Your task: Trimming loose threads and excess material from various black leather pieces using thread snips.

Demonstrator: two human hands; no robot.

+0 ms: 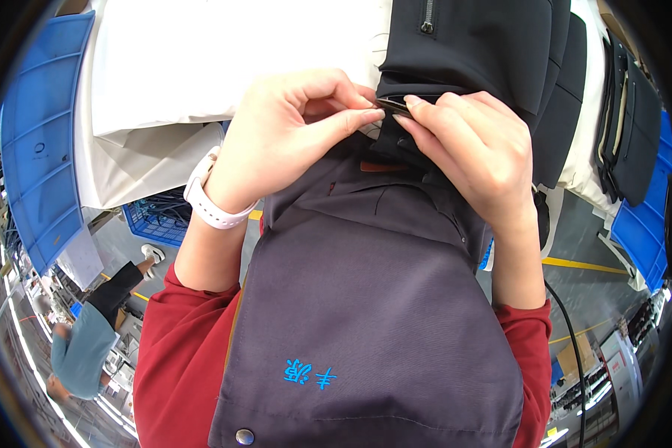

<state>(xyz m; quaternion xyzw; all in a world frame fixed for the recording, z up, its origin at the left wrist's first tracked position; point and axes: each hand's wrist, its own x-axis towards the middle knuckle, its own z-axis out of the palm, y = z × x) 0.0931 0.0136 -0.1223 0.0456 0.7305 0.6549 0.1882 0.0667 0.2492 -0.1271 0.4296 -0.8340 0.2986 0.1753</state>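
Observation:
Both of my hands meet close together over the near edge of a black garment (470, 52), which has a metal zip. My left hand (283, 131), with a white band on the wrist, is closed in a pinch of thumb and forefinger. What that pinch holds is too small to make out. My right hand (474, 145) is closed, its thumb and fingers gripping a thin dark piece with a shiny edge (392, 105). The piece points toward the left fingertips; whether it is a small tool or folded cloth cannot be told.
White cloth (231, 52) covers the surface at the far left, and loose dark threads lie beside the garment. Blue panels (44, 142) stand on both sides. A blue basket (156, 216) sits below left. Black pieces (627, 119) lie at the right. Another person (89, 336) is farther off, left.

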